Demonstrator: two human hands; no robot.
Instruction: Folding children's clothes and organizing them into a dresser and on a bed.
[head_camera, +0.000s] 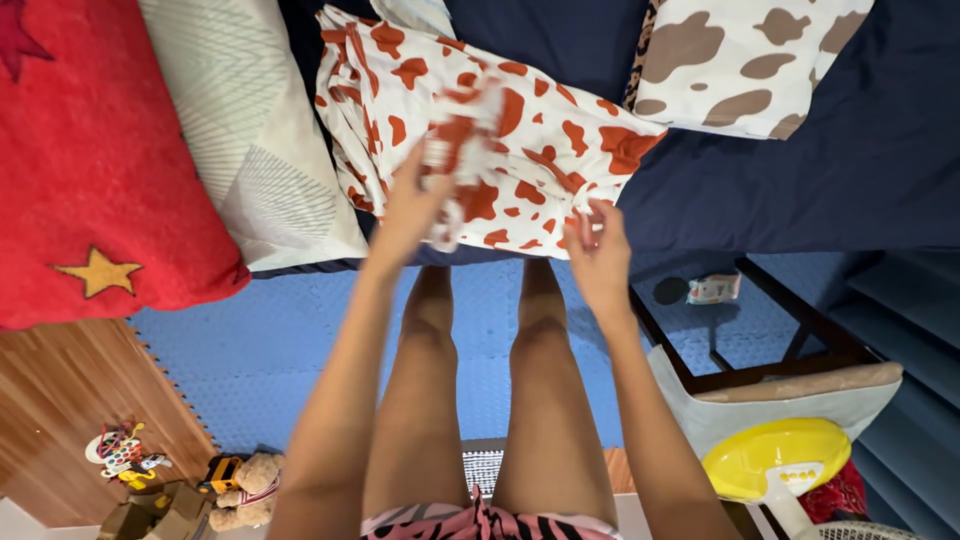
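Red-spotted cloth (520, 140) on the bed (800, 170): soft, light; I pinch it with left hand (410, 205) and right hand (598, 250) at its near edge.

Home bedroom: bed (800, 180), pillows (250, 140), floor toys (240, 480).

A red blanket with a yellow star (95, 170) lay beside a pale pillow (255, 140) on the navy bedsheet (850, 170). A brown-spotted pillow (745, 60) sat farther off. A teddy bear (245, 488) and what seemed small toys (122, 455) rested on the wooden floor (60, 400).
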